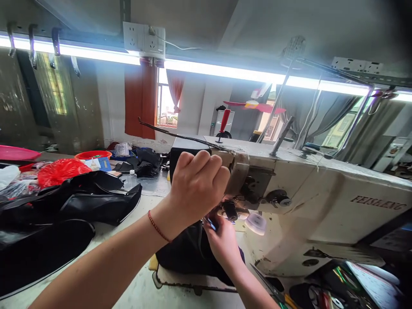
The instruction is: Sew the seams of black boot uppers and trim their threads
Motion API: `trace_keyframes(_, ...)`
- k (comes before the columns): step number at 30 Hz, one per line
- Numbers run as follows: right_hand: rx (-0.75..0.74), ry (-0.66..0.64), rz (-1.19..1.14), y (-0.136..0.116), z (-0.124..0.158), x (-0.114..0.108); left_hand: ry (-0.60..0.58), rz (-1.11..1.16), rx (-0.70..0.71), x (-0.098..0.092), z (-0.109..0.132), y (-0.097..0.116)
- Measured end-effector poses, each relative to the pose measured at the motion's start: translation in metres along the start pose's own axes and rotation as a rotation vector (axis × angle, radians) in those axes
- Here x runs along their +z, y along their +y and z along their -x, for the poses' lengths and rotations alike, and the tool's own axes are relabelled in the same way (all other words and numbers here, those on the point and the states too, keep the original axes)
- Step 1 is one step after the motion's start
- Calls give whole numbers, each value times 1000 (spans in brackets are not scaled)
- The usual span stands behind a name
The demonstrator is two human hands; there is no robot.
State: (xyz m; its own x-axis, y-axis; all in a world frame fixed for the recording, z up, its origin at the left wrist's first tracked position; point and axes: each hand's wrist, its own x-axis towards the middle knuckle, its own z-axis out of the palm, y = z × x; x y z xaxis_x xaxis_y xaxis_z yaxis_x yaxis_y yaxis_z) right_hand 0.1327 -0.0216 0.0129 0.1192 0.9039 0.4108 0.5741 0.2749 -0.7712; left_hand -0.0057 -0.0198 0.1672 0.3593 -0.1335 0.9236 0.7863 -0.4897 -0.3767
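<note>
My left hand (200, 185) is raised in front of the head end of the white sewing machine (328, 193), its fingers curled into a closed fist. What it holds, if anything, is hidden behind the knuckles. Lower down, under the machine head, my right hand (222, 240) is closed, with thumb and fingers together beside the needle area. A small shiny bluish thing shows at its fingertips, too little to name. Black material (189, 246) lies on the machine bed beneath both hands, partly covered by them. The needle itself is hidden.
Black sewn pieces (99, 201) lie to the left, beside a red plastic bag (61, 171) and a small clear bottle (131, 178). A red-handled screwdriver (224, 121) stands on the machine top. Scissors (265, 279) lie at lower right. A light tube (225, 71) runs overhead.
</note>
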Motion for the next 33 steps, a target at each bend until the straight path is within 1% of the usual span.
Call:
trace_keyframes(1, 2, 4, 11, 0, 0, 0, -4, 16, -15, -4, 5, -2)
trace_keyframes(3, 7, 12, 36, 0, 0, 0, -12, 69, -114, -13, 22, -2)
trace_keyframes(6, 9, 14, 81, -1, 0, 1, -60, 173, -296, -22, 68, 9)
trace_keyframes(8, 8, 14, 128, -3, 0, 1, -123, 249, -366, -23, 102, 21)
trace_keyframes(10, 6, 19, 199, -4, -1, -1, -180, 341, -451, -20, 131, 33)
trace_keyframes(12, 10, 28, 299, -4, -1, -7, -213, 443, -570, -16, 151, 40)
trace_keyframes(14, 25, 38, 419, -1, 2, -17, -262, 519, -687, -12, 162, 43)
trace_keyframes(16, 1, 33, 582, 4, 7, -27, -347, 565, -782, -8, 167, 42)
trace_keyframes(17, -44, 23, 652, 6, 10, -32, -394, 583, -823, -5, 168, 40)
trace_keyframes(18, -138, 4, 689, 8, 13, -37, -435, 601, -862, -2, 167, 39)
trace_keyframes(19, -268, -34, 676, 9, 17, -40, -467, 619, -900, 1, 166, 39)
trace_keyframes(20, -402, -94, 605, 10, 20, -42, -492, 639, -934, 4, 165, 39)
trace_keyframes(21, -506, -164, 487, 10, 23, -44, -510, 659, -967, 7, 162, 40)
trace_keyframes(22, -567, -233, 367, 9, 25, -44, -520, 682, -1002, 11, 159, 41)
trace_keyframes(23, -559, -285, 254, 8, 27, -44, -526, 706, -1036, 14, 156, 44)
trace_keyframes(25, -379, -325, 88, 5, 32, -43, -518, 737, -1086, 20, 149, 49)
trace_keyframes(27, -204, -331, -30, 0, 38, -41, -517, 719, -1090, 25, 142, 53)
trace_keyframes(28, -151, -368, -84, -3, 41, -40, -524, 698, -1078, 27, 140, 55)
trace_keyframes(30, -131, -455, -157, -8, 45, -40, -529, 650, -1054, 30, 136, 55)
trace_keyframes(31, -153, -460, -169, -9, 45, -39, -525, 635, -1043, 30, 135, 54)
trace_keyframes(32, -180, -417, -165, -11, 44, -39, -523, 629, -1033, 28, 135, 53)
trace_keyframes(33, -202, -323, -141, -12, 41, -38, -532, 635, -1021, 24, 135, 52)
